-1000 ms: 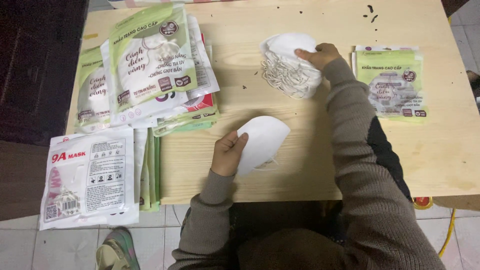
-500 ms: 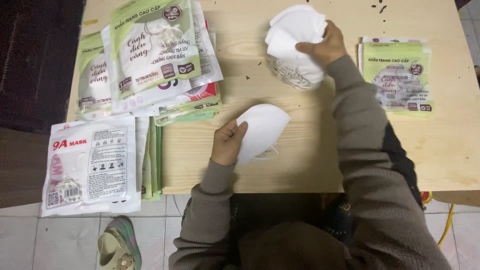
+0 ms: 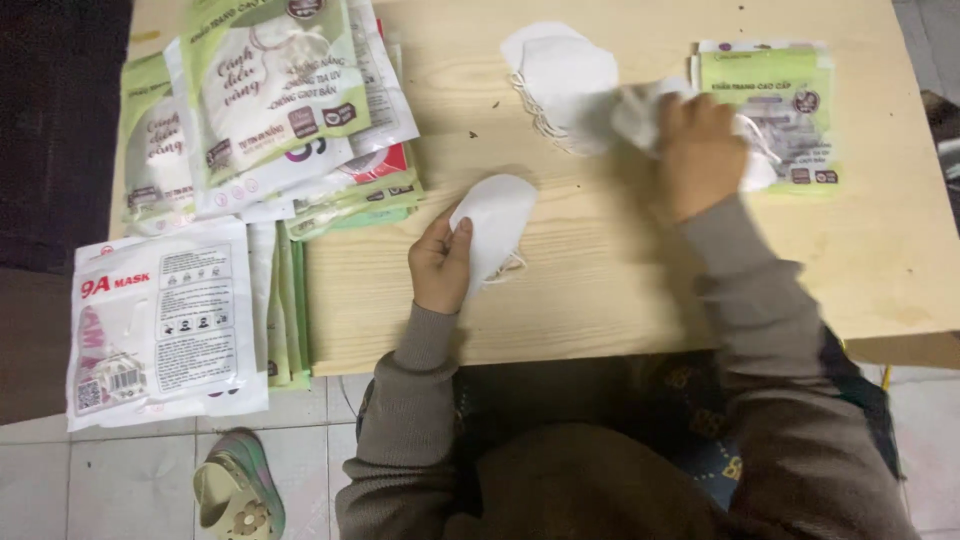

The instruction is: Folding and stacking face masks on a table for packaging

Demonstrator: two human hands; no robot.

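Pinching a folded white mask [image 3: 495, 220] flat on the wooden table [image 3: 600, 300], your left hand [image 3: 440, 265] is steadying it, while your right hand [image 3: 700, 150], blurred, is clutching another mask [image 3: 640, 115] beside the mask stack [image 3: 560, 85]; loose ear loops are risking snagging and toppling that pile.

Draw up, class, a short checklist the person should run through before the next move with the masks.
1. Left hand grips a folded white mask: ok.
2. Right hand has a mask in hand: cannot tell, it is blurred over something white.
3. Mask pile lies fully on the table: ok.
4. Green packet lies flat beside the right hand: ok.
5. Packet stack at the left sits wholly on the table: not ok, some overhang the edge.
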